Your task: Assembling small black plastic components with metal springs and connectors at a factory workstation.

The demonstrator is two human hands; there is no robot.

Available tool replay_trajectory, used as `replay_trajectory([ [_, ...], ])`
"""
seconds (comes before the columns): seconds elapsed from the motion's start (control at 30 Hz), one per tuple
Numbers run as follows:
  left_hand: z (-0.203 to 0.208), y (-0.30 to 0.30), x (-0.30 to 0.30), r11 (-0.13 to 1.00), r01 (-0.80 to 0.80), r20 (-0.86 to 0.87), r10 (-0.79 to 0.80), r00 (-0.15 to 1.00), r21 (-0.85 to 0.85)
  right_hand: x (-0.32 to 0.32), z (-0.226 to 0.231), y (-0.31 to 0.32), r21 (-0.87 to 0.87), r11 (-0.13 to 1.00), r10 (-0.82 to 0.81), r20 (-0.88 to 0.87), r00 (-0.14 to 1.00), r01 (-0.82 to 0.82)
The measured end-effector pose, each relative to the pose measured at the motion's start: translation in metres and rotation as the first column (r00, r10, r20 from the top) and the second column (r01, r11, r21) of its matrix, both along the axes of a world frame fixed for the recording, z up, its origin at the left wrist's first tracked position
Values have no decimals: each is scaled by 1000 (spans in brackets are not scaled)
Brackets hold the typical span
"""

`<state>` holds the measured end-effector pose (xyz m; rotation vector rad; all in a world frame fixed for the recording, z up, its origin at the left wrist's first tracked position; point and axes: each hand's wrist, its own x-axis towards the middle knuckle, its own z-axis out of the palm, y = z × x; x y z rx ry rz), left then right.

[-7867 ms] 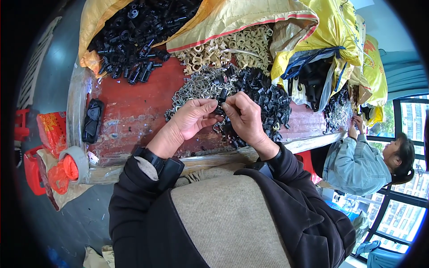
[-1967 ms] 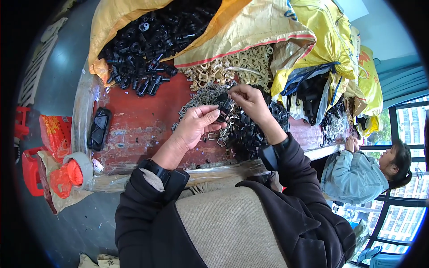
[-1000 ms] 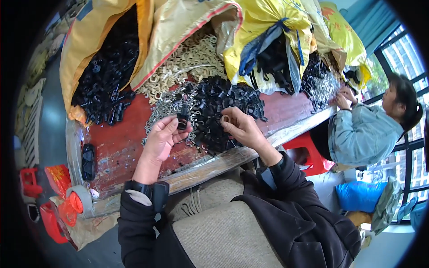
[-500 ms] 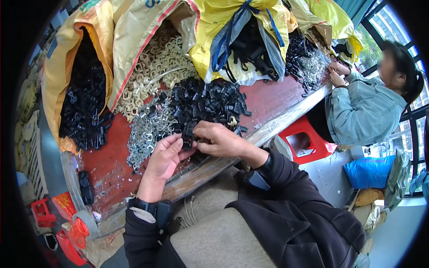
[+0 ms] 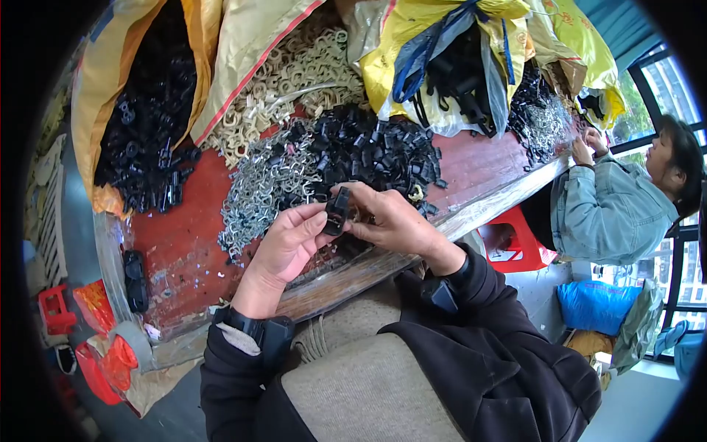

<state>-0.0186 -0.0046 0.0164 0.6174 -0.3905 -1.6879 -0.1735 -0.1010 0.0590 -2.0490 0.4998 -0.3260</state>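
Observation:
Between my two hands is a small black plastic part (image 5: 338,211), tilted, at the table's near edge. My left hand (image 5: 283,243) is closed, its thumb and fingertips pinching the part's left side. From the right, my right hand (image 5: 398,225) grips the same part, its fingers curled around the upper and right sides. Just beyond lies a heap of similar black plastic parts (image 5: 375,151). A pile of silvery metal clips (image 5: 265,180) borders it on the left. Fingers hide some of the held part.
Cream-coloured ring-like pieces (image 5: 294,81) spill from a sack. An orange-lined sack (image 5: 202,66) holds black parts; a yellow bag (image 5: 390,55) holds more. A black case (image 5: 135,281) lies on the red tabletop (image 5: 191,258). Another person (image 5: 618,199) works at right beside a red stool (image 5: 515,239).
The view has shifted, so the table's contents sit farther right. My hands have lifted the black part slightly and turned it, showing more of it.

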Motion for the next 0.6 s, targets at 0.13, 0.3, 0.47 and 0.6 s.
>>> replay_trajectory([
  [0.13, -5, -1, 0, 999, -33, -47, 33, 998, 0, 2, -11, 1, 18, 999, -46, 111, 993, 44],
  [0.3, -5, -2, 1, 997, -65, -105, 62, 993, -31, 1, -25, 3, 219, 968, -154, 147, 977, 119],
  [0.47, -2, 2, -1, 994, -109, -120, 106, 987, -13, -5, -31, 3, 257, 957, -178, 145, 973, 136],
  [0.6, 1, -2, 2, 997, -69, -19, 70, 997, 34, -12, -28, -3, 90, 979, -195, 149, 969, 183],
])
